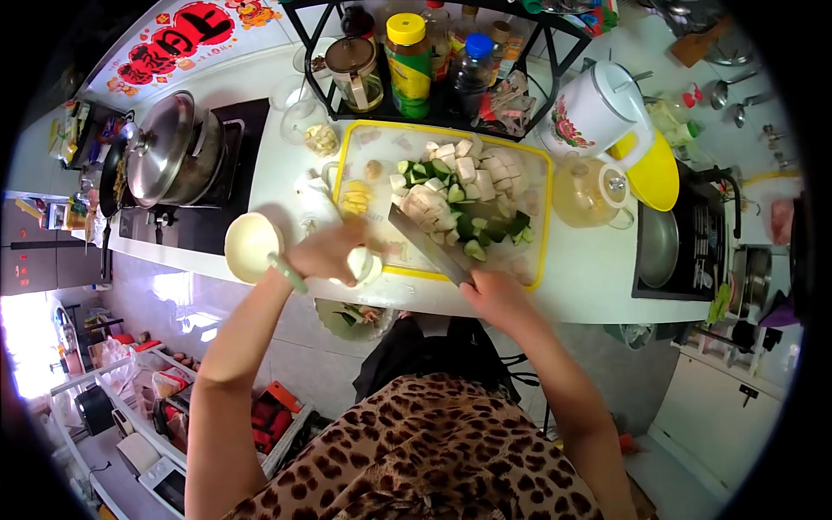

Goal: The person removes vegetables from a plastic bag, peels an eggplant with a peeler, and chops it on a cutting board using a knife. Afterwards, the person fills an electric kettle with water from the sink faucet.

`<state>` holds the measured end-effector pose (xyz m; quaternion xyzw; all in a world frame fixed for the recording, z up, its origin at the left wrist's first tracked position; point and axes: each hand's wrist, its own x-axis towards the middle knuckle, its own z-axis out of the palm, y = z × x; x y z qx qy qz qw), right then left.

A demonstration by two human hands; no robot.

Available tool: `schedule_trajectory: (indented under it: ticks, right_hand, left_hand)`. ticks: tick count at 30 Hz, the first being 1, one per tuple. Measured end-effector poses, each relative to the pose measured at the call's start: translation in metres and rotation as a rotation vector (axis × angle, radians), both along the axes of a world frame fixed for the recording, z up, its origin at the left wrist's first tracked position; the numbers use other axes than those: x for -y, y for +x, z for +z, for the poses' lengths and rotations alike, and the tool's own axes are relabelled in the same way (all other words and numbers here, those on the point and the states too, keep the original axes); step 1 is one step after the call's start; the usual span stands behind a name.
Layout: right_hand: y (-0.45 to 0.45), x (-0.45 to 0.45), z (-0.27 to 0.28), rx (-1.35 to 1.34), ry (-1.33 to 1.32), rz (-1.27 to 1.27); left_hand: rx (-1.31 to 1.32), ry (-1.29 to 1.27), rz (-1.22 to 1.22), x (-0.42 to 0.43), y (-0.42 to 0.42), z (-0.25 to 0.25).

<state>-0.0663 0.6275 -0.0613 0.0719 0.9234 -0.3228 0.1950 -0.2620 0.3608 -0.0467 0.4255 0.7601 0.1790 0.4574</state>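
Observation:
My right hand (498, 299) is wrapped round the handle of a kitchen knife (426, 247), whose blade points up and left over the cutting board (544, 221). On the yellow-rimmed board lie white tofu-like cubes (472, 173) and green-skinned chunks (475, 250), perhaps cucumber or zucchini. Sliced yellowish pieces (356, 198) and a small round brownish piece (373, 169) are at its left. My left hand (328, 251), fingers apart and slightly blurred, hovers beside a small white bowl (368, 267) at the board's lower left corner. A green bangle (289, 272) circles that wrist.
A cream bowl (253, 247) stands left of my hand, and a lidded steel pot (165, 152) sits on the stove. Behind the board is a black rack (511, 134) of jars. To the right stand a white jug (594, 108), a glass teapot (589, 195) and the sink (659, 243).

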Motion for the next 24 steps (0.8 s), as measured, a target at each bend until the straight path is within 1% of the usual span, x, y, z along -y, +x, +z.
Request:
schedule_trajectory:
  ticks: [2, 3, 4, 6, 7, 10, 13, 14, 15, 18, 19, 22, 24]
  right_hand:
    - [-0.013, 0.003, -0.021, 0.026, 0.035, -0.033]
    - [-0.015, 0.003, -0.029, 0.041, 0.057, -0.051]
    - [-0.018, 0.001, -0.026, 0.06, 0.058, -0.047]
    - [-0.02, -0.005, -0.014, 0.102, 0.061, -0.031]
    - [-0.017, -0.007, -0.015, 0.087, -0.023, -0.062]
    - [-0.009, -0.015, -0.025, 0.127, -0.148, -0.091]
    - [-0.007, -0.006, 0.0, 0.186, -0.372, -0.318]
    - [-0.007, -0.005, 0.006, 0.189, -0.394, -0.345]
    - [-0.006, -0.005, 0.011, 0.196, -0.415, -0.374]
    - [-0.002, -0.007, 0.013, 0.222, -0.406, -0.395]
    - [-0.001, -0.008, 0.013, 0.233, -0.39, -0.39]
    - [0.001, -0.011, 0.008, 0.233, -0.377, -0.351]
    - [0.0, -0.011, 0.012, 0.225, -0.377, -0.351]
  left_hand:
    - [-0.119, -0.111, -0.174, -0.01, -0.017, -0.015]
    - [-0.156, -0.164, -0.217, -0.02, -0.023, -0.02]
    - [-0.174, -0.211, -0.217, -0.031, -0.027, -0.025]
    - [-0.135, -0.209, -0.236, -0.06, -0.026, -0.001]
    - [-0.146, 0.056, -0.209, -0.056, -0.025, -0.026]
    - [-0.291, 0.023, -0.176, -0.056, -0.011, -0.046]
    - [-0.479, 0.263, 0.132, -0.028, 0.015, -0.05]
    - [-0.546, 0.341, 0.239, -0.021, 0.022, -0.048]
    - [-0.424, 0.223, 0.395, -0.016, 0.031, -0.047]
    - [-0.376, 0.217, 0.587, -0.025, 0.057, -0.038]
    - [-0.488, 0.168, 0.56, -0.031, 0.064, -0.04]
    - [-0.545, 0.072, 0.505, -0.044, 0.074, -0.056]
    - [-0.592, 0.127, 0.496, -0.042, 0.072, -0.067]
